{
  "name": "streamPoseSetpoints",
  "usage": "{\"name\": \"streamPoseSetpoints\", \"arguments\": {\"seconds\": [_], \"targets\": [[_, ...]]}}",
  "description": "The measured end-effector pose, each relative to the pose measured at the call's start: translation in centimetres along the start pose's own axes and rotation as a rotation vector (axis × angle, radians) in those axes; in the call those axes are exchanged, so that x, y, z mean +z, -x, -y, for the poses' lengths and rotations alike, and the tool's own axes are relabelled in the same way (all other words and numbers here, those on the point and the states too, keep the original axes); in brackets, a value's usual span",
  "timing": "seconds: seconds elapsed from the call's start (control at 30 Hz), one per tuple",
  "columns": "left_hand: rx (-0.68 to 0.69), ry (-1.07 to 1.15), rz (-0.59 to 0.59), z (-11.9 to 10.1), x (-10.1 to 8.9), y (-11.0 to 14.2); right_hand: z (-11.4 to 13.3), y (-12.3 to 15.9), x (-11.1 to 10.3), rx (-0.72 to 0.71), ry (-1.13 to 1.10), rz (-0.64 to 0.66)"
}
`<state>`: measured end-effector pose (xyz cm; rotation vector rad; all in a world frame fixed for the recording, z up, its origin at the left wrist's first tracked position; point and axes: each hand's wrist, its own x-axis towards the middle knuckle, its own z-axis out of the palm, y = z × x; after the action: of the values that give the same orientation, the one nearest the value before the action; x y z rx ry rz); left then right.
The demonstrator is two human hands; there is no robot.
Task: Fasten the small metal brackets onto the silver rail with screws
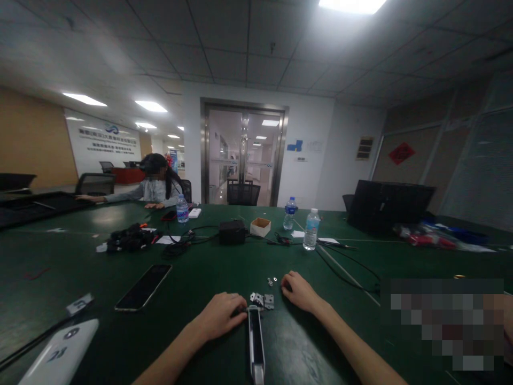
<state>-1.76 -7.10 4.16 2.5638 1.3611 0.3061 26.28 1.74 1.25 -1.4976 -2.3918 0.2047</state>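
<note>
My left hand point(223, 314) rests on the table with bent fingers, its fingertips and thumb at the upper end of a long narrow metal channel point(251, 347) with a dark inside. Whatever those fingers pinch, if anything, is too small to make out. Several small metal brackets point(268, 302) lie just past that end, between my two hands. My right hand point(300, 291) is down on the table to their right, fingers curled in and the tips partly hidden. Beside its fingertips are several tiny nuts or washers point(270, 281).
A dark phone point(144, 287) and a white device marked 28 point(60, 353) lie left. Ahead are a black adapter point(232, 232), an open box point(260, 227), cables and water bottles point(311, 230). A person in a headset point(158, 184) sits across the green table point(200, 267).
</note>
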Motion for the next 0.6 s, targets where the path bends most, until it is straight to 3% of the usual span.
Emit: {"name": "streamPoseSetpoints", "arguments": {"seconds": [0.27,0.6], "targets": [[0.02,-0.012,-0.046,0.0,0.1,0.1,1.8,0.6,-0.8,-0.047,-0.051,-0.035],[0.032,-0.034,-0.159,-0.3,0.4,0.0,6.2,2.1,-0.2,-0.324,-0.254,-0.117]]}}
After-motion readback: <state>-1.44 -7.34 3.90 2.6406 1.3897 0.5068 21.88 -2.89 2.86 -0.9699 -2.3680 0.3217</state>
